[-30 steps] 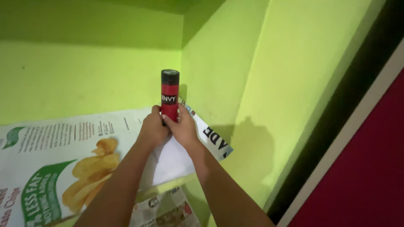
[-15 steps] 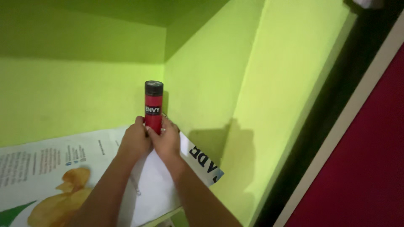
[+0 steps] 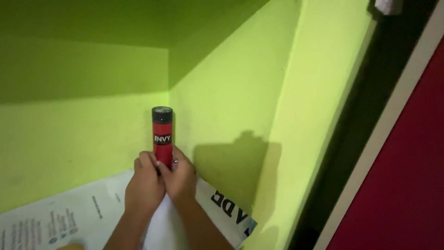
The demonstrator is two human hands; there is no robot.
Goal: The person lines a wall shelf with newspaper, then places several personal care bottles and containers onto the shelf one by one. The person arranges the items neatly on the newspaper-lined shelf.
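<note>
A slim red spray can (image 3: 162, 134) with a black cap and a black label band stands upright in the back corner of a lime-green shelf niche. My left hand (image 3: 144, 187) and my right hand (image 3: 181, 178) are both wrapped around its lower part, side by side. The can's base is hidden behind my fingers. A printed white paper liner (image 3: 69, 215) lies under my hands and covers the shelf floor.
Green walls close in at the back (image 3: 78, 139) and on the right (image 3: 231, 92), with the niche ceiling above. A dark gap and a pale-edged red panel (image 3: 407, 162) run along the far right. The liner's curled right edge (image 3: 231, 210) carries large black letters.
The view has swung right and upward, so less of the liner shows. Both hands have stayed on the can, which sits against the corner.
</note>
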